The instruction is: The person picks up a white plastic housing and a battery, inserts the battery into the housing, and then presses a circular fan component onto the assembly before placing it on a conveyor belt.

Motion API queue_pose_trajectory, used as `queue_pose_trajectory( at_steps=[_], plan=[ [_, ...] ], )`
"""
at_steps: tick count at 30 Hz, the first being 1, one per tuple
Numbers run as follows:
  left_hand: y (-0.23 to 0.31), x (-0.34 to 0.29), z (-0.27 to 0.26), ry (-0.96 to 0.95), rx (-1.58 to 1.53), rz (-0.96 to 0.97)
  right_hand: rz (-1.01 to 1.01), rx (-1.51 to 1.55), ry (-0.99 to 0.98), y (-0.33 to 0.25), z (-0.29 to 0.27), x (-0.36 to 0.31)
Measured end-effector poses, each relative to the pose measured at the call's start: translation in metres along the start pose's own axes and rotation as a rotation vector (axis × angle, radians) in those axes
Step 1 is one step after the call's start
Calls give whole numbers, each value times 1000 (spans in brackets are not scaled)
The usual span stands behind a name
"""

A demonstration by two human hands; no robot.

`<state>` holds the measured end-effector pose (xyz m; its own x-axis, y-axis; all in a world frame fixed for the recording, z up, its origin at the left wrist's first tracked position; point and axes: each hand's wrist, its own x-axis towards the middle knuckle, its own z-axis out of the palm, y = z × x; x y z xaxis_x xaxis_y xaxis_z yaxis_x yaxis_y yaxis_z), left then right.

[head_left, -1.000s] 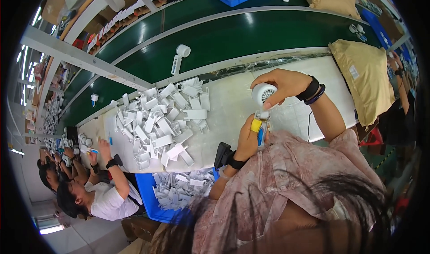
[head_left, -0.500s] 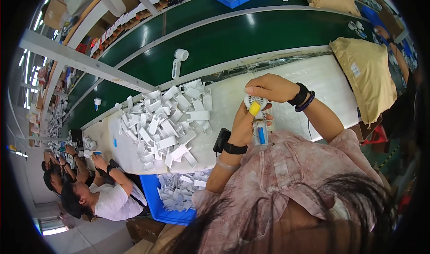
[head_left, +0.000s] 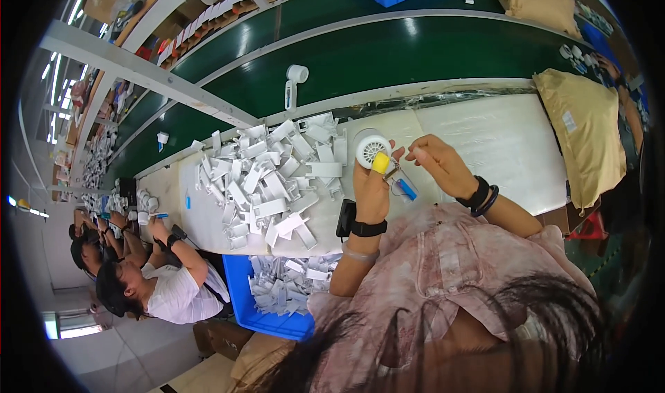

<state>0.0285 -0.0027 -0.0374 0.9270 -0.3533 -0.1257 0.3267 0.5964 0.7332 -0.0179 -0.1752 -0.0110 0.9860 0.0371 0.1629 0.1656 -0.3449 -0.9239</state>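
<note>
Over the desk (head_left: 485, 130), toward its near edge and just right of a heap of white plastic pieces (head_left: 277, 178), you hold a white handheld fan (head_left: 372, 147), its round grille facing up. Your left hand (head_left: 370, 195) has its grip closed around the fan, the yellow wrap (head_left: 380, 162) on your thumb lying beside the grille. Your right hand (head_left: 447, 170) stands just beside it, fingers curled; whether that grip pinches anything is too small to tell. A blue battery (head_left: 406, 189) shows in the uncovered handle, angled toward the desk's near edge.

The weak point looks to be that open handle: tip it too far, and the battery could slide out or tug at its connection. With one hand seemingly bearing the weight, a loosened left grip might let the fan drop to the desk or over its near edge. A sweep of your left forearm could knock pieces off the heap into the blue bin (head_left: 239, 289) below that edge. Beyond the desk's far edge, a second fan (head_left: 294, 85) lies on the green belt (head_left: 360, 57), well clear of your hands
</note>
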Motion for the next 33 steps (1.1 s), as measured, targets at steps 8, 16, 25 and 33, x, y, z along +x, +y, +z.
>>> queue_pose_trajectory(
  at_steps=[8, 16, 25, 33],
  plan=[
    [-4, -2, -15, 57, -63, 87, 146, 342, -149, -8, 25, -6],
    [-14, -2, -11, 184, -23, 230, -307, -533, -175, -14, 49, -11],
    [-1, -6, -17, 240, -217, 137, -210, -151, -112, 0, 51, 2],
    [7, -14, -3, 183, -219, 181, -226, -39, 18, 9, 59, 0]
  ],
)
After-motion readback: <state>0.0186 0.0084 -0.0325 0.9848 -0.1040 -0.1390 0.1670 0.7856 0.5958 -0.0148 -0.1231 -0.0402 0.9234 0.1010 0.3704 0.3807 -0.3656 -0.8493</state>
